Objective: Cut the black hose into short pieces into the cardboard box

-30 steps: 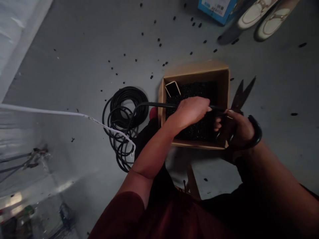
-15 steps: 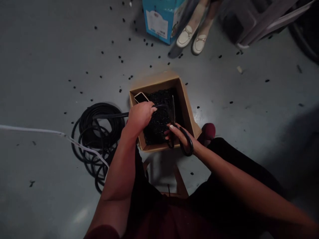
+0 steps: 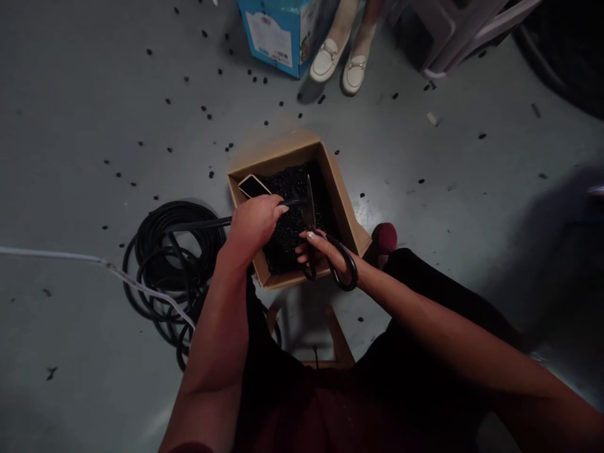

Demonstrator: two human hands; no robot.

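My left hand point(image 3: 257, 219) is closed round a black ribbed tube point(image 3: 202, 224), whose short end sticks out to the right over an open cardboard box point(image 3: 346, 201). In my right hand point(image 3: 325, 246) are large black-handled scissors point(image 3: 309, 201), their blades pointing up beside the tube's end. Many small black pieces point(image 3: 283, 242) fill the box below both hands. A phone-like object with a dark face point(image 3: 253, 186) lies in the box's upper left corner. The tube runs left to a black coil point(image 3: 155, 251) on the floor.
Small black pieces are scattered over the grey floor point(image 3: 85, 113). A blue box point(image 3: 274, 38) and a person's feet in white shoes point(image 3: 325, 60) are beyond the cardboard box. A plastic stool point(image 3: 443, 38) stands at upper right. A white cable point(image 3: 94, 259) crosses at left.
The view has shifted, so the scene sits further left. The scissors' blades have come to the tube's end and show more clearly. My left hand still grips the tube.
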